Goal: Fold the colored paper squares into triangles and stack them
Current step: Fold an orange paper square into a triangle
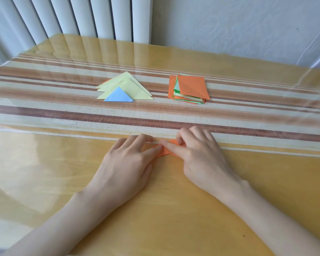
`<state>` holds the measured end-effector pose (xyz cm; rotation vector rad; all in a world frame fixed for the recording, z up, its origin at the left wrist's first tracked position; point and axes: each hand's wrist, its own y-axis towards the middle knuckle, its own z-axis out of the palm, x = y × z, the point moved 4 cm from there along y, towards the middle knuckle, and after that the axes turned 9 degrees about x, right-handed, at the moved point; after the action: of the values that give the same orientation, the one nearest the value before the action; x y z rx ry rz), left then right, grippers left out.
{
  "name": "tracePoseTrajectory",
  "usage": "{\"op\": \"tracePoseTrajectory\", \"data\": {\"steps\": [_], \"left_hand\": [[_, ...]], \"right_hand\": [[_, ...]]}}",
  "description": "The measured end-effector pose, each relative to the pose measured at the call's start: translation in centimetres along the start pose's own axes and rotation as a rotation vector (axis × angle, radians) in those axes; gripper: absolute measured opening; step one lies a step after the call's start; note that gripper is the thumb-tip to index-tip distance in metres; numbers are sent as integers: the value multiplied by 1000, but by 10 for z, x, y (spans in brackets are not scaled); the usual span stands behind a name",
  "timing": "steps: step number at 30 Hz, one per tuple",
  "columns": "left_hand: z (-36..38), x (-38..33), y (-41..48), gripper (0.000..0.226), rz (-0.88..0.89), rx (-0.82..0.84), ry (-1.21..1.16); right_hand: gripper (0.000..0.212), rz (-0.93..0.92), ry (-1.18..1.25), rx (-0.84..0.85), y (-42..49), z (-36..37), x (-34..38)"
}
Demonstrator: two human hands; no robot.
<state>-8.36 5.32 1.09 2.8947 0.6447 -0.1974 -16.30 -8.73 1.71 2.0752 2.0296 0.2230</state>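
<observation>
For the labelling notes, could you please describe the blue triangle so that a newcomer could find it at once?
On the striped cloth across the table, look left of the stack of squares to the pile of triangles. The blue triangle lies at its near edge, on top, the smallest and the only blue one among pale yellow neighbours.

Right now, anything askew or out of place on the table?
Minor only. The stack of squares is ragged: its top orange sheet sits rotated, with edges below fanning out. The triangle pile is staggered, and the blue triangle in front is smaller than the yellow ones. Nothing torn or spilled.
</observation>
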Motion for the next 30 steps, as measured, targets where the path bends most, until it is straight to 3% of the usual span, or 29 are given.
{"op": "tracePoseTrajectory", "data": {"steps": [7,12,18,24,30], "left_hand": [[1,-1,-1,46,-13,5,20],[3,-1,-2,45,-27,-9,14],[2,-2,-2,44,-37,-16,23],[15,-15,16,55,-88,73,57],[12,1,2,50,-104,98,146]], "right_hand": [[63,116,-70,-19,-10,-3,-21],[46,192,-94,-34,-12,-4,-22],[50,62,35,18,-17,-2,-15],[49,69,39,56,-16,0,-15],[49,75,43,62,-16,2,-16]]}}
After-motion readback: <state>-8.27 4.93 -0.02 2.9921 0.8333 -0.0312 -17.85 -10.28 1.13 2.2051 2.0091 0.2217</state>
